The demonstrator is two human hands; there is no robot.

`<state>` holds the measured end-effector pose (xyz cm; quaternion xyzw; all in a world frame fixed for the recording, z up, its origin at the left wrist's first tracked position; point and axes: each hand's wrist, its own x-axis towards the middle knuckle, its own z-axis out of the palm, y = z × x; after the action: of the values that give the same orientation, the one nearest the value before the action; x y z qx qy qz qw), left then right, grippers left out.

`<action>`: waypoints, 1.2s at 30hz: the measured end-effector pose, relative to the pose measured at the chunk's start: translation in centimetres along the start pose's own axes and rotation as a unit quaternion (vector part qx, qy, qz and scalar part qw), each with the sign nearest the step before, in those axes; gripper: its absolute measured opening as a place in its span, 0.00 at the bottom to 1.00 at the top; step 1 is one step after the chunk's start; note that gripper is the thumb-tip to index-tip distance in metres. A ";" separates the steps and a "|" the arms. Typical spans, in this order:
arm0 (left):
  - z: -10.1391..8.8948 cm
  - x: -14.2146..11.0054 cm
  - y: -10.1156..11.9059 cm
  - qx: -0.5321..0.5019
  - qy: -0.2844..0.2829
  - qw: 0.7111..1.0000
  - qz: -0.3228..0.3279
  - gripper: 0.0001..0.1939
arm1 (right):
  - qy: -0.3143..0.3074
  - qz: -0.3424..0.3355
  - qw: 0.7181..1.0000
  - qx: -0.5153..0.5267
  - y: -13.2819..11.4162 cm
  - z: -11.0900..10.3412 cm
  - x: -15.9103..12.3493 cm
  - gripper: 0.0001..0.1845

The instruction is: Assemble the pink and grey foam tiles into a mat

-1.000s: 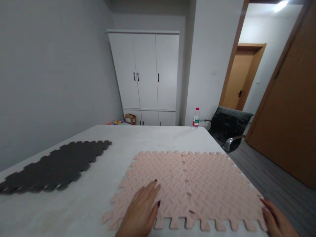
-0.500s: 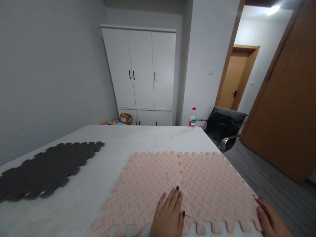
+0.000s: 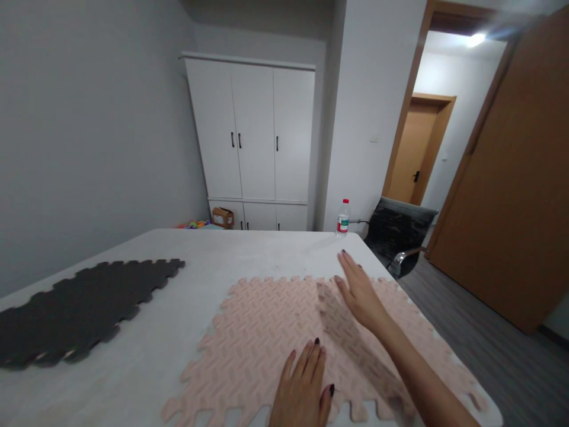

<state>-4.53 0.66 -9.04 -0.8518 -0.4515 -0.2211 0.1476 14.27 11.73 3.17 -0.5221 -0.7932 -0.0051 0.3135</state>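
Two pink interlocking foam mats (image 3: 262, 332) lie joined side by side on the white table (image 3: 186, 249). My left hand (image 3: 304, 388) rests flat on the near part of the mats, close to the seam, fingers stretched out together. My right hand (image 3: 358, 287) reaches forward over the far part of the seam, fingers straight and open, just above or touching the mat. Neither hand holds anything.
Dark grey foam mats (image 3: 84, 305) lie at the table's left. A water bottle (image 3: 342, 218) stands at the far edge. Behind are a white cupboard (image 3: 253, 133), a cardboard box (image 3: 221, 216), a black chair (image 3: 398, 231) and an open wooden door (image 3: 515, 190).
My right hand has moved from the mat's near right corner forward to the far part of the seam. My left hand has stayed near the seam at the front.
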 end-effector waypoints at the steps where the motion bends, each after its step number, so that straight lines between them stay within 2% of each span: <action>1: 0.1 0.0 -0.1 -0.001 0.004 1.000 0.005 0.25 | -0.041 -0.010 0.999 -0.009 -1.1 1.7 1.4 0.34; 3: 0.5 -0.1 -0.4 0.004 0.008 1.000 0.014 0.26 | -0.117 0.002 0.993 -0.028 -2.1 5.5 2.9 0.34; 6: 0.9 -0.2 -0.6 0.014 0.008 1.000 0.019 0.26 | -0.202 0.052 0.977 -0.043 -1.3 10.5 2.6 0.37; 8: 1.0 -0.3 -0.6 0.007 0.006 1.000 0.010 0.26 | -0.219 0.063 0.973 -0.044 -0.5 12.5 1.8 0.38; 10: 0.9 -0.2 -0.4 -0.004 0.004 1.000 -0.003 0.26 | -0.217 0.064 0.973 -0.046 0.1 13.4 1.2 0.40; 15: 0.0 0.3 0.3 -0.023 -0.019 0.999 -0.034 0.23 | -0.204 0.061 0.976 -0.055 0.1 13.4 1.0 0.41; 24: -3.1 1.3 1.4 -0.085 -0.109 0.987 -0.082 0.24 | -0.213 0.066 0.973 -0.065 -0.2 13.4 0.8 0.41; 32: -4.9 1.0 2.3 -0.148 -0.144 0.971 -0.122 0.25 | -0.217 0.070 0.971 -0.071 -0.6 12.9 0.4 0.39; 36: -5.1 1.0 2.5 -0.148 -0.152 0.969 -0.130 0.26 | -0.219 0.069 0.970 -0.073 -0.7 12.8 0.4 0.39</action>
<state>-3.21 -2.30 -4.24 -0.8218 -0.5377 -0.1706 -0.0801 7.30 16.00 -6.72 -0.5856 -0.8020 0.0729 0.0924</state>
